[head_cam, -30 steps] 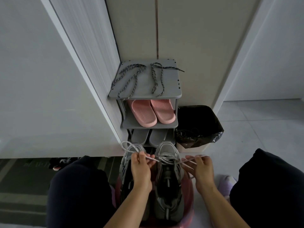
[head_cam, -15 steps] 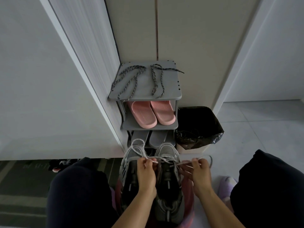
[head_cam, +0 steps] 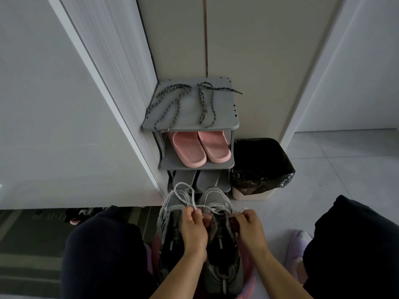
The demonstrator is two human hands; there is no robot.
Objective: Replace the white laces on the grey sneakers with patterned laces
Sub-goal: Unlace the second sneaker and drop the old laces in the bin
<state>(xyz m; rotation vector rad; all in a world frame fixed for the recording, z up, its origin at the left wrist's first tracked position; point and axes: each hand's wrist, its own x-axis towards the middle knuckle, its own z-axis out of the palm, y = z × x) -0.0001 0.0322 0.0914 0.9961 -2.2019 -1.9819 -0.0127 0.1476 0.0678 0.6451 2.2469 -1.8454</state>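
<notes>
In front of a grey shoe rack [head_cam: 224,119] with patterned laces [head_cam: 172,104] lying on top, grey sneakers [head_cam: 216,198] are sitting between the knees; the left hand [head_cam: 193,231] and right hand [head_cam: 250,227] are pinching the white lace [head_cam: 183,184].

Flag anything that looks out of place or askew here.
Nothing spilled or damaged. The patterned laces lie loosely atop the shoe rack, one tip overhanging its right edge. A loose loop of white lace, pinched by the left hand and right hand, arcs over the left sneaker.

Left hand [head_cam: 193,230] nearer right hand [head_cam: 248,228]
</notes>
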